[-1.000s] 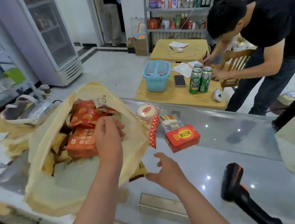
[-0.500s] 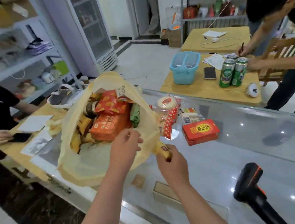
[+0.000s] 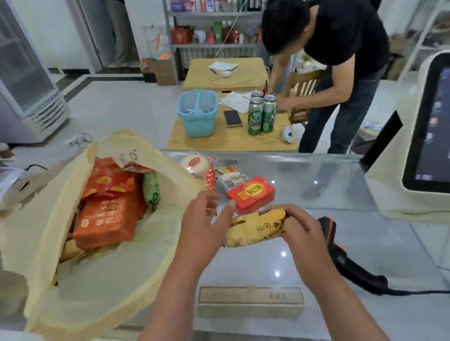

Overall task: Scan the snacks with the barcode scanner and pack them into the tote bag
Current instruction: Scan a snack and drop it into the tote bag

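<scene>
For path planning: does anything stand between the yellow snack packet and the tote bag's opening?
Only the left hand, between the yellow snack packet and the mouth of the tote bag; nothing else visible.

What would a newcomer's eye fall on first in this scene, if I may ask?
The open cream tote bag at left, stuffed with orange snack packs. At centre, the right hand grips a yellow snack packet; the black barcode scanner lies on the counter to its right.
</scene>
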A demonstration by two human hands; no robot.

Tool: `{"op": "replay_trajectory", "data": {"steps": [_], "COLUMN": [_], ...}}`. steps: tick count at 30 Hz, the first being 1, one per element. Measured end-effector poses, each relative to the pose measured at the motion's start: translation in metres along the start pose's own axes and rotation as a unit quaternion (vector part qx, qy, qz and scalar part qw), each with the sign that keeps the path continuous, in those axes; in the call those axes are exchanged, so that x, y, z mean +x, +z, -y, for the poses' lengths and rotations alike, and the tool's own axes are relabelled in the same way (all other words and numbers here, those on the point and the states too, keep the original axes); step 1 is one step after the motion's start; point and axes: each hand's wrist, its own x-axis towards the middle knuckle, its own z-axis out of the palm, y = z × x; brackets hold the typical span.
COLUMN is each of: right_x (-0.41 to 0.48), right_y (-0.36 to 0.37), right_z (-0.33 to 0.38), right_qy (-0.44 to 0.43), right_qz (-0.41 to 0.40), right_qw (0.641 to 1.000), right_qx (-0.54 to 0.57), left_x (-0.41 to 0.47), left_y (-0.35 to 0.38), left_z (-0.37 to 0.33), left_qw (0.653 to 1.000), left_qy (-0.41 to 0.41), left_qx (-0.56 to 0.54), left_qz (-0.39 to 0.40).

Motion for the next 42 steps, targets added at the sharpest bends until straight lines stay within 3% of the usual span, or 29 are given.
{"op": "replay_trajectory", "data": {"steps": [2, 4, 6, 7, 9, 10, 16, 20, 23, 25, 27, 29, 33, 42], "right_x": [-0.014, -0.028, -0.038, -0.044, -0.054, -0.060, -0.078, -0.078, -0.073, -0.066, -0.054, -0.044, -0.033, -0.012], "right_y": [0.006, 0.013, 0.015, 0.013, 0.009, 0.008, 0.003, 0.006, 0.008, 0.005, -0.006, -0.020, -0.041, -0.094], "right_z": [0.004, 0.004, -0.002, -0.008, -0.024, -0.029, -0.035, -0.031, -0.021, -0.007, 0.008, 0.017, 0.021, 0.005], "right_qy": [-0.038, -0.109, -0.234, -0.297, -0.375, -0.383, -0.394, -0.372, -0.314, -0.194, -0.042, 0.017, 0.038, 0.083], "right_qz": [-0.085, -0.166, -0.201, -0.191, -0.146, -0.130, -0.067, -0.022, -0.066, -0.142, -0.153, -0.116, -0.088, -0.031], "right_qw": [0.995, 0.976, 0.926, 0.888, 0.821, 0.804, 0.770, 0.821, 0.888, 0.946, 0.981, 0.989, 0.991, 0.989], "right_qx": [-0.017, -0.087, -0.219, -0.293, -0.406, -0.437, -0.498, -0.432, -0.330, -0.219, -0.111, -0.092, -0.094, -0.117], "left_x": [-0.008, -0.016, -0.025, -0.028, -0.029, -0.028, -0.023, -0.023, -0.024, -0.025, -0.028, -0.030, -0.031, -0.024], "left_y": [0.008, 0.019, 0.027, 0.029, 0.031, 0.032, 0.025, 0.024, 0.030, 0.036, 0.042, 0.052, 0.072, 0.115], "left_z": [-0.010, -0.021, -0.031, -0.034, -0.034, -0.032, -0.018, -0.019, -0.023, -0.022, -0.026, -0.031, -0.032, -0.021], "left_qw": [0.983, 0.930, 0.852, 0.832, 0.841, 0.854, 0.906, 0.903, 0.920, 0.949, 0.965, 0.966, 0.961, 0.970], "left_qy": [-0.099, -0.198, -0.282, -0.298, -0.288, -0.278, -0.255, -0.243, -0.256, -0.198, -0.135, -0.097, -0.065, -0.101], "left_qx": [-0.150, -0.308, -0.436, -0.452, -0.422, -0.400, -0.211, -0.268, -0.229, -0.162, -0.123, -0.123, -0.146, -0.023], "left_qz": [-0.028, -0.032, 0.065, 0.120, 0.179, 0.183, 0.265, 0.232, 0.189, 0.184, 0.191, 0.205, 0.224, 0.218]}}
